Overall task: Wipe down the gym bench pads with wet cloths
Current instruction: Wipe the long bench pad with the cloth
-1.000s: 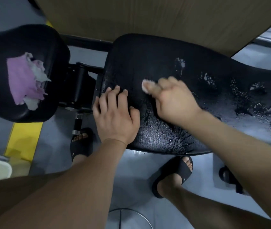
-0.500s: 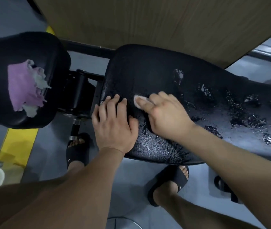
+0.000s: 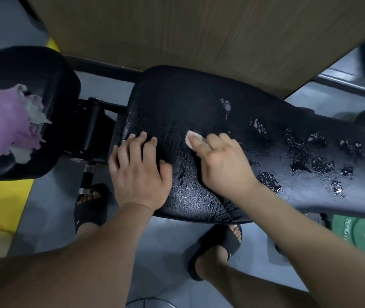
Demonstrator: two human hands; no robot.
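A long black bench pad (image 3: pixel 199 103) lies across the middle, wet, with water drops and patches towards its right end. My left hand (image 3: pixel 139 172) rests flat on the pad's near left corner, fingers spread. Just to its right, my right hand (image 3: pixel 223 165) has its fingers curled over a small white cloth (image 3: pixel 191 137) and presses it onto the pad. Only the cloth's tip shows past the fingertips. A second black pad (image 3: pixel 21 63) at the left carries a pink cloth (image 3: pixel 10 123) with crumpled white tissue (image 3: pixel 36 110) on top.
A wooden panel (image 3: pixel 177 30) stands right behind the bench. A black hinge bracket (image 3: pixel 92 130) joins the two pads. A green weight plate (image 3: pixel 359 232) lies under the bench's right end. My feet in black slippers (image 3: pixel 90 205) stand on the grey floor by a yellow stripe (image 3: pixel 1 207).
My right hand has slid the white cloth a little towards me and then rightwards, away from my left hand. My left hand has stayed in place on the pad's corner.
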